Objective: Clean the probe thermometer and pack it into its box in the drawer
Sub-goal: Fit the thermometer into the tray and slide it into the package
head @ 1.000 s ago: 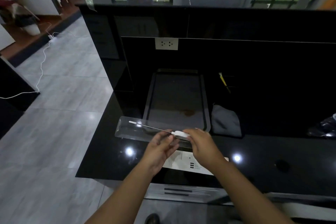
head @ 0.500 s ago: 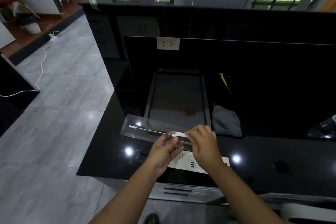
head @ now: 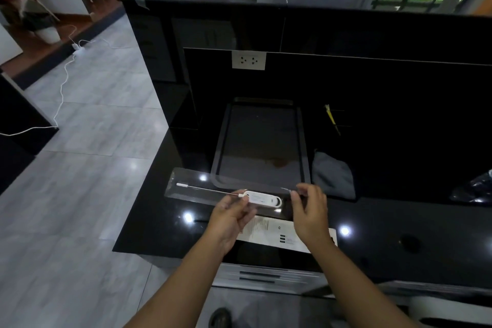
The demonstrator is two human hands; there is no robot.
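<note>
The probe thermometer is a white body with a thin metal probe that points left and ends in a small white cap. It lies inside a long clear plastic box on the black counter. My left hand pinches the thermometer where the probe meets the body. My right hand is at the box's right end, with thumb and fingers closed on its clear edge flap.
A printed white leaflet lies under my hands near the counter's front edge. Behind the box sits a dark rimmed tray, with a grey cloth to its right. A drawer front is below the counter. The counter ends at the left.
My right hand has let go of the thermometer body and moved right to the box's end. The white body is now uncovered, and my left hand still holds it.
</note>
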